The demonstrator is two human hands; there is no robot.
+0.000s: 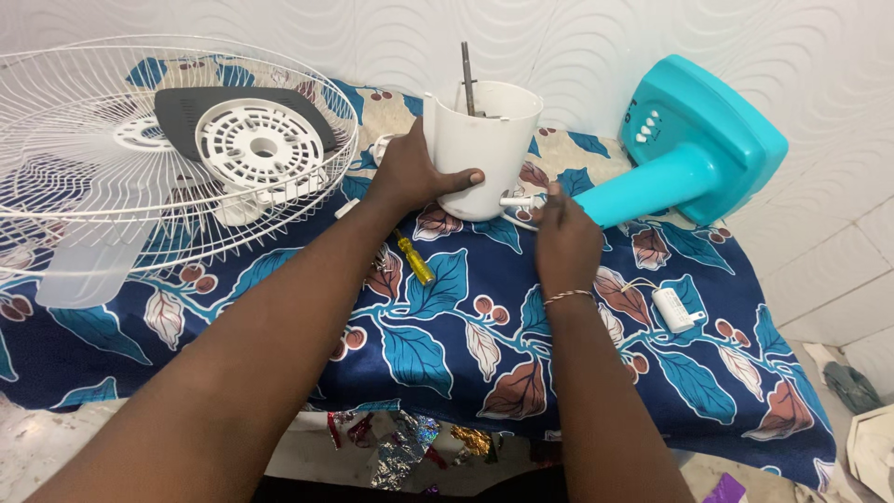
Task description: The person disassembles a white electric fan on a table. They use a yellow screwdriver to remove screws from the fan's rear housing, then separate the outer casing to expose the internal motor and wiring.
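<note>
**Q:** White embossed wall behind, blue leaf-print cloth (447, 345) below; laid out how, left to right, relative to the white motor housing (482, 149)?

**A:** Far left of housing: wire fan guard (112, 158), with grey blade (200, 112) and white vented cover (261, 147) seen through it. Just left and below: yellow-handled screwdriver (415, 261), flat on cloth. Right of housing: turquoise fan base (694, 149), tipped over. Lower right: small white capacitor (675, 309), on thin wires.

**Q:** Stage reached?

**A:** Judged well into disassembly: guard, blade and base already separate; housing upright, metal shaft (467, 79) protruding, apparently not yet opened.

**Q:** Hand pose?

**A:** Left hand (410, 177) wrapped around housing's lower left side, thumb across front. Right hand (563, 237) at housing's lower right, fingers pinched narrow at a small white stub (515, 200); actual grip hard to confirm.
</note>
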